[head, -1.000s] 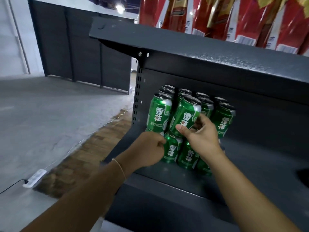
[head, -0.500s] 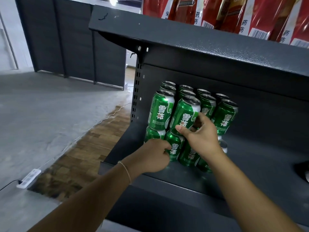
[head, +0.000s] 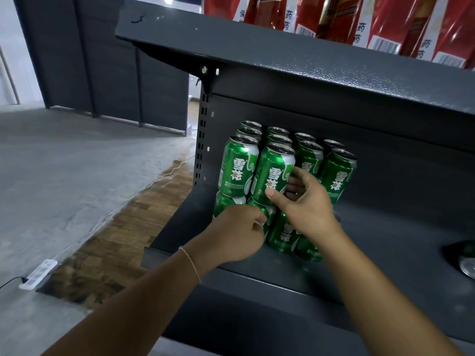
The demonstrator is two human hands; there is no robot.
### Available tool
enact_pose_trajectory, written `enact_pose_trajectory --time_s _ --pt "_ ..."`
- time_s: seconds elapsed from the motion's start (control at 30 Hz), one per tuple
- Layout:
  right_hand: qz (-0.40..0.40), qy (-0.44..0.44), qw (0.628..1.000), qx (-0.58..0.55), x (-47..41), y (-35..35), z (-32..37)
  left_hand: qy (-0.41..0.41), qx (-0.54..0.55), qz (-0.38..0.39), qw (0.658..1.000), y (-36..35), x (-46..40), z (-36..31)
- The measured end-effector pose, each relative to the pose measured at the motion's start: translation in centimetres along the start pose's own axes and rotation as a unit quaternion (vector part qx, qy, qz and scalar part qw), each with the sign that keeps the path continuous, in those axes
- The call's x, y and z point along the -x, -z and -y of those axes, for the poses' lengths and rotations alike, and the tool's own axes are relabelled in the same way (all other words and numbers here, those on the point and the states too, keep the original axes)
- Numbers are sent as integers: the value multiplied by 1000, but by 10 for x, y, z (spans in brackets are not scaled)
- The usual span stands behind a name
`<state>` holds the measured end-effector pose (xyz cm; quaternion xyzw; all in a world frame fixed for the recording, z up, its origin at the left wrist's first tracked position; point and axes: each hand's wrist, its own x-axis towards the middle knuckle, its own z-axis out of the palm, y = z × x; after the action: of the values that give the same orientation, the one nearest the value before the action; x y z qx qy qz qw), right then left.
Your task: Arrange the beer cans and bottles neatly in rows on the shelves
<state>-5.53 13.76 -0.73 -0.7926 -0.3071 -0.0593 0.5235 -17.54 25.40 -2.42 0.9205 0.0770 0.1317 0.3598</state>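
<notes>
Two hands in play, both low-centre, approx 6 o'clock of the can block. Left hand [head: 237,233] fisted round a bottom-tier can [head: 267,214] at front row, fingers curled onto its upper part; exact contact hidden by knuckles. Right hand [head: 304,204] at 3 o'clock of it, thumb and fingers pinching the tilted top-tier can [head: 273,173] low on its side wall, thumb at front, fingertips tucked behind. Leaning can, top tipped away toward 1 o'clock, not seated flat on lower tier.

Handling, as judged: thin alu walls, smooth printed skin, so slick & easily dented if squeezed mid-body; if full, fairly heavy and stiff. Best hold approx mid-to-low wall w/ wrap grip, or by the rim, then set base square on lid below. Stack risk: rounded rims give small footing, a nudge may topple neighbours.

Beyond hands: green cans [head: 336,176] stacked two tiers high, several rows deep, at left end of lower shelf [head: 401,242], hard against perforated upright [head: 203,140]. At 3 o'clock edge, a round metal top [head: 467,265], partly cut off, can't ID. Farther, at 12 o'clock: upper shelf [head: 308,62] w/ red packets [head: 385,19] on it. At 9 o'clock: grey floor, power strip [head: 38,274] w/ cord.
</notes>
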Motion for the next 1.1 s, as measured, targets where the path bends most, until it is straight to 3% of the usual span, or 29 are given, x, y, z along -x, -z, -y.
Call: enact_pose_trajectory --time_s 0.27,0.57,0.9,1.1 --pt "-130 50 988 -67 22 67 -20 -118 90 -41 988 -37 -15 -49" --pt "-208 11 978 -7 47 193 -83 -155 156 -9 976 -126 -56 -138" --pt "-269 -92 956 66 60 334 -182 -137 137 70 978 -250 -106 -223" --pt "-264 -230 926 144 63 395 -248 -127 109 95 981 -306 -130 -256"
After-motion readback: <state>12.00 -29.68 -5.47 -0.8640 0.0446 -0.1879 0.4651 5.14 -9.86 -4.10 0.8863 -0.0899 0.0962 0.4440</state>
